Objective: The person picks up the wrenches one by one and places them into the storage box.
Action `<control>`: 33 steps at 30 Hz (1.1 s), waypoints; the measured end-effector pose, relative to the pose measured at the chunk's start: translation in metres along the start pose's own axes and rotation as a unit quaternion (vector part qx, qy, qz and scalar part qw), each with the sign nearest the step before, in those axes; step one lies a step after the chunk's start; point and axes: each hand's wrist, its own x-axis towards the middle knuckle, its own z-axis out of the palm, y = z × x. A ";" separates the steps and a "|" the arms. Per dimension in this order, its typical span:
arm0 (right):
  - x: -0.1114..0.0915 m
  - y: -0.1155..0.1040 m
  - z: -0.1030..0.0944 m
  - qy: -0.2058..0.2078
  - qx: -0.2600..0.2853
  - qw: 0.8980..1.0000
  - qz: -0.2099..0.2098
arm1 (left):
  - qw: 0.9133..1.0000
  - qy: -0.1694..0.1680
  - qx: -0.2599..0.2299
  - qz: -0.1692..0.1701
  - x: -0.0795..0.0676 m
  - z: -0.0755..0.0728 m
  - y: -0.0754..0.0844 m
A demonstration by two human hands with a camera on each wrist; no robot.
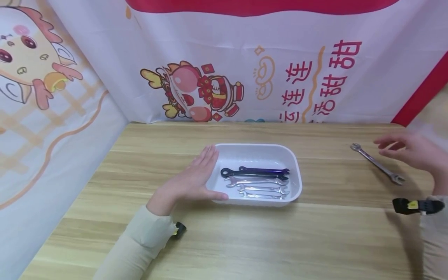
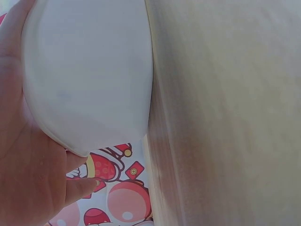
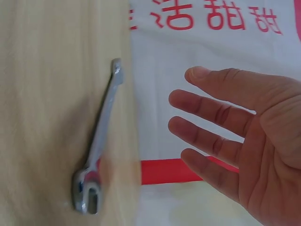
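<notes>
A white plastic tray [image 1: 259, 201] stands on the wooden table, with several wrenches [image 1: 259, 181] lying side by side in it, some silver and some dark. My left hand [image 1: 196, 179] rests at the tray's left end, fingers straight along the rim and thumb spread toward the near edge. In the left wrist view the palm lies against the tray's white wall [image 2: 89, 75]. Farther right, a single silver open-end wrench [image 1: 378, 164] lies slantwise on the table. Just beside and above it, my right hand [image 1: 413, 151] hovers with loosely bent fingers, holding nothing and apart from the wrench.
The wooden table [image 1: 266, 241] runs back to a white cloth [image 1: 227, 42] printed with red cartoon figures and characters. Another printed cloth [image 1: 45, 128] hangs along the left side. Small black straps or mounts show at both wrists.
</notes>
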 end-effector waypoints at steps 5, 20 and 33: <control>0.007 0.011 0.005 -0.023 0.000 1.000 -0.011 | 1.000 -0.001 0.002 0.000 0.000 -0.001 0.000; 0.023 0.023 0.008 -0.065 -0.072 0.995 -0.038 | 1.000 -0.001 0.004 -0.002 0.002 -0.001 -0.001; 0.025 0.019 0.017 -0.103 -0.075 0.991 -0.030 | 1.000 0.003 0.001 0.007 0.002 0.001 -0.003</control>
